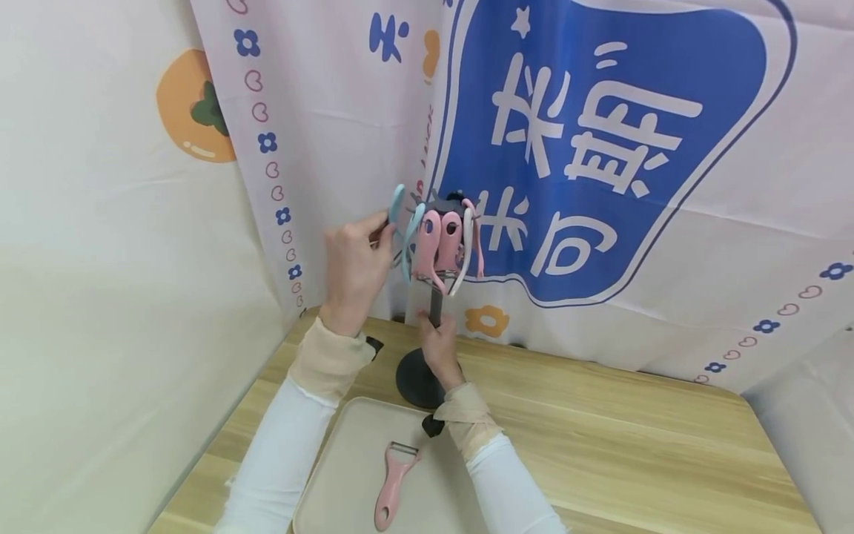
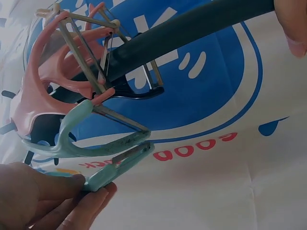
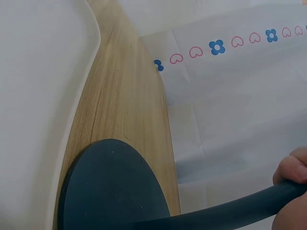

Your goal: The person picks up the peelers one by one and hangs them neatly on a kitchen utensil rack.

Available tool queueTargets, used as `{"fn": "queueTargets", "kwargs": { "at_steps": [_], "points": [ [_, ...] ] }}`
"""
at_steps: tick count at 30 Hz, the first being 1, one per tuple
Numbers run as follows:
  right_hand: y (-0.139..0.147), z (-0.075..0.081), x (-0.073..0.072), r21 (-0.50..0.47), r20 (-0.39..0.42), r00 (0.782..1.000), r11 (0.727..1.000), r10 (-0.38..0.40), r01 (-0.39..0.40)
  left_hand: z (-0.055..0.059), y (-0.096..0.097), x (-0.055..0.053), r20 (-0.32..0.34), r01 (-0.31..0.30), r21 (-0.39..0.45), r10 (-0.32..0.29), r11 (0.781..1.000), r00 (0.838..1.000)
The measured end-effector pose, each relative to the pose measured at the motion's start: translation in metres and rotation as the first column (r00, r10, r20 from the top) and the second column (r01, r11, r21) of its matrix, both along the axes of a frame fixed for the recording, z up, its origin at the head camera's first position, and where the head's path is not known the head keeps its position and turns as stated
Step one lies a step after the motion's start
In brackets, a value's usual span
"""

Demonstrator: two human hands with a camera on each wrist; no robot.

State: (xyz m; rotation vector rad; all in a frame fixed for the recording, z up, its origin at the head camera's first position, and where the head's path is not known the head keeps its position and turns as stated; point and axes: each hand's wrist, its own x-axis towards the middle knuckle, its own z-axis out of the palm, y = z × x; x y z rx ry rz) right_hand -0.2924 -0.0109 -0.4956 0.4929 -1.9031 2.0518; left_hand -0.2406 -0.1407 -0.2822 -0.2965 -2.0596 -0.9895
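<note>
My left hand (image 1: 356,263) pinches a light blue peeler (image 2: 106,174) by its handle, at the left side of a dark rotating-style rack's hooked top (image 1: 443,205). Another light blue peeler (image 2: 72,139) hangs right beside it. Pink peelers (image 1: 427,248) hang at the front of the rack, and a white peeler (image 1: 468,248) hangs on the right. Lower down, my right hand (image 1: 440,348) grips the rack's dark pole (image 2: 192,38). The round black base (image 3: 115,187) stands on the table. The hook at the held peeler is hidden by the fingers in the head view.
A beige tray (image 1: 350,445) lies in front of the base, with one pink peeler (image 1: 395,482) on it. The wooden table (image 1: 600,430) extends to the right. Printed cloth (image 1: 333,148) hangs behind the table, close to the rack.
</note>
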Motion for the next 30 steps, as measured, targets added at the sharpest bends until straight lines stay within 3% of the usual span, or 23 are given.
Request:
{"fn": "queueTargets", "kwargs": {
  "at_steps": [9,18,30],
  "points": [
    [-0.0003,0.0015,-0.0003,0.004,0.03,1.0,1.0,-0.001,0.001,0.0006,0.0033,-0.0046,-0.035,0.009,0.018,-0.008,1.0,0.999],
    [0.0001,0.0002,-0.0016,0.023,-0.004,1.0,1.0,-0.017,0.017,-0.0004,0.0076,-0.0068,-0.052,0.04,0.033,-0.039,0.999,0.998],
    [-0.0004,0.0007,-0.0002,0.033,0.01,1.0,0.999,-0.028,0.028,-0.007,0.0053,-0.0035,0.031,0.133,0.091,-0.136,0.987,0.99]
  ]
}}
